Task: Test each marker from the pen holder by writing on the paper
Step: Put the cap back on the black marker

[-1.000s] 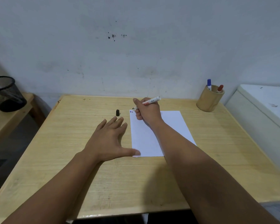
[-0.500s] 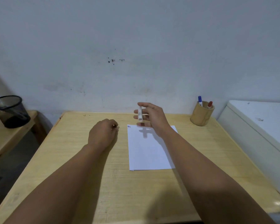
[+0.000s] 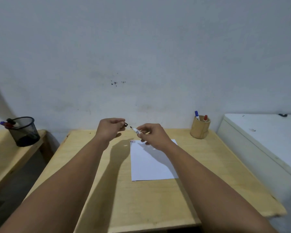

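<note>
My right hand [image 3: 152, 136] holds a white marker [image 3: 136, 130] above the table, its dark tip pointing left. My left hand [image 3: 109, 129] pinches the black marker cap [image 3: 125, 124] a short gap from that tip. Below the hands lies a white sheet of paper [image 3: 149, 163] with small marks at its top left corner. A wooden pen holder [image 3: 200, 129] stands at the table's back right with a blue marker [image 3: 196, 115] and a red marker [image 3: 205, 118] in it.
The wooden table [image 3: 141, 199] abuts the wall. A black mesh cup [image 3: 24, 131] holding several markers sits on a lower wooden surface at the left. A white cabinet or appliance [image 3: 265, 140] stands close on the right.
My left hand left the table, picked up the black cap and rose with it. My right hand lifted the marker off the paper and turned its tip toward the cap.
</note>
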